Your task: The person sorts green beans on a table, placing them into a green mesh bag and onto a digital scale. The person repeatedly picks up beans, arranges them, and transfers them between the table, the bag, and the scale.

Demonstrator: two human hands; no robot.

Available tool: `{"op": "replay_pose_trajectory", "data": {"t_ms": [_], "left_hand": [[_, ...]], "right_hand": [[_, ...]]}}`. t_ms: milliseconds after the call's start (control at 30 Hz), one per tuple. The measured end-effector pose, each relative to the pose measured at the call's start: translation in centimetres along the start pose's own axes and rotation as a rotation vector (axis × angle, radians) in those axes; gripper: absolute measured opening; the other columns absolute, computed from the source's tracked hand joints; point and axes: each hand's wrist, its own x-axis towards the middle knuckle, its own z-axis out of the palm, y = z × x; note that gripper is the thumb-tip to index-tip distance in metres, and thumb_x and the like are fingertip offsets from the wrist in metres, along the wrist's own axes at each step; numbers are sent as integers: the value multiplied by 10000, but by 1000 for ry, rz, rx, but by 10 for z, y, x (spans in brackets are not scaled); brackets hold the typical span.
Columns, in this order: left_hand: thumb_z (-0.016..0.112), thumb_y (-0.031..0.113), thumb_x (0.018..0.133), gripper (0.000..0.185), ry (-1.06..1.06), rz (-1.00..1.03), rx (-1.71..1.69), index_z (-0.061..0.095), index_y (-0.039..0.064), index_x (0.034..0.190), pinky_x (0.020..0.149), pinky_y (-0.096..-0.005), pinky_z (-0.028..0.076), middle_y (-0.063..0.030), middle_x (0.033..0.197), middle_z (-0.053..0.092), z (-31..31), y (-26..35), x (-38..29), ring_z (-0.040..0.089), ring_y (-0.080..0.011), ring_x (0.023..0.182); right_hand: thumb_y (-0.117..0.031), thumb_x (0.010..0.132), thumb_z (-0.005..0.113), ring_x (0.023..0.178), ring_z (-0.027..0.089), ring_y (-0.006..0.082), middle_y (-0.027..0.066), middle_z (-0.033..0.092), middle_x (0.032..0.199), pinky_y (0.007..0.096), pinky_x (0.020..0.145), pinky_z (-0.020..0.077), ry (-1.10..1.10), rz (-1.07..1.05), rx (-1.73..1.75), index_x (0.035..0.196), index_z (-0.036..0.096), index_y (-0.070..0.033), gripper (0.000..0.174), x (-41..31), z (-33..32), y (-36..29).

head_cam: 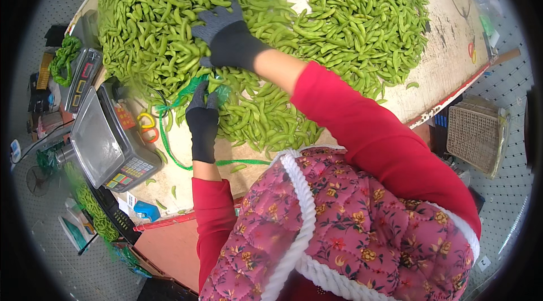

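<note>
Green soybean pods (144, 17) lie in a deep heap across the table before me. My right hand (227, 36), in a grey and black glove, is spread palm down on the heap, fingers apart, with pods around its edges. Just below it, my left hand (202, 121), gloved alike, pinches a green mesh bag (222, 92) between thumb and fingers. The bag's opening is partly hidden by pods and by the hands. A green mesh strip (172, 154) trails from near the left hand across the table towards my apron (339, 212).
Left of my hands stands a digital scale (99, 140) with a metal pan, with yellow and orange scissors (147, 127) beside it. Another scale (82, 82) is behind. A blue tape dispenser (146, 210) sits at the near edge. More scissors (472, 51) lie far right; a plastic basket (475, 135) stands beyond the table.
</note>
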Motion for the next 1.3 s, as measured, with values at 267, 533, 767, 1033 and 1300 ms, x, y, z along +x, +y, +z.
{"op": "replay_pose_trajectory", "data": {"t_ms": [267, 533, 767, 1033, 1300], "left_hand": [[617, 177, 901, 283, 93, -35, -37, 648, 61, 1156, 873, -358, 492, -170, 1094, 685, -10, -23, -34, 654, -326, 1007], [624, 158, 908, 263, 79, -71, -73, 650, 30, 1136, 870, -345, 489, -165, 1077, 688, -5, -39, -50, 662, -297, 994], [639, 129, 913, 221, 69, -86, -262, 660, 20, 1104, 731, -280, 494, -59, 944, 684, -9, -43, -43, 609, -138, 790], [622, 137, 947, 204, 160, -41, -490, 670, 39, 1119, 597, -201, 411, 2, 881, 639, -9, -67, -41, 524, -54, 706], [617, 164, 953, 219, 205, -128, -614, 664, 56, 1137, 529, -181, 327, 37, 752, 581, -10, -74, -47, 448, -32, 596]], "right_hand": [[-399, 692, 753, 1163, 543, 269, 39, 595, 1217, 606, 1101, 245, 284, -94, -6, 956, 690, -213, 329, -118, 19, 88], [-272, 772, 757, 1210, 522, 317, 43, 580, 1307, 472, 1039, 396, 357, 63, 69, 1095, 695, -197, 337, -168, -22, 199], [-409, 818, 724, 1124, 619, 265, 137, 643, 1210, 391, 978, 468, 269, 497, -305, 1324, 581, -222, 558, -139, -61, 217], [-478, 774, 726, 1066, 590, 336, 123, 661, 1087, 462, 1020, 383, 338, -43, -298, 1274, 570, -212, 587, -83, 4, 156], [-399, 757, 748, 1172, 533, 294, 55, 649, 1122, 489, 1130, 247, 48, 98, -496, 1235, 609, -299, 508, -138, -32, 197]]}}
